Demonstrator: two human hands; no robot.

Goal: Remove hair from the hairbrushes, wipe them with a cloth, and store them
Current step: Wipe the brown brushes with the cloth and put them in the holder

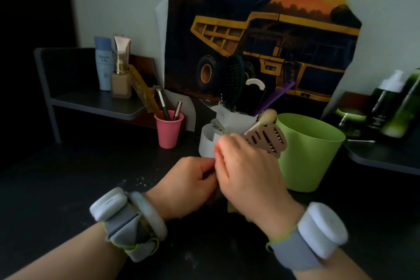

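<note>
A brown vented hairbrush [267, 140] with slotted openings across its paddle head and a pale wooden handle [263, 119] sticks up just behind the right hand [247, 173], between the white holder [208, 143] and the green bucket [309, 150]. Its head is tilted, slots facing the camera, with dark bristle rows showing through the gaps. The right hand is curled over the lower edge of the brush head, fingers bent toward the left hand; what they pinch is hidden behind the knuckles. The left hand [188, 183] is clenched, thumb and fingers pressed together on something thin and dark at the point where the two hands meet; I cannot tell what it is. Both wrists carry grey bands with white pods, and the left also wears a pale bangle [148, 213].

In the white holder stand a dark round-headed paddle hairbrush [231, 75], a purple comb [276, 95] and a white curved piece. The holder touches the bucket's left side. To the left sits a pink cup [168, 129] holding makeup brushes and a yellow comb [142, 91]. On the low grey shelf [95, 102] behind stand a blue bottle and a beige tube. A truck poster [261, 36] leans on the wall. Green bottles stand at the far right.
</note>
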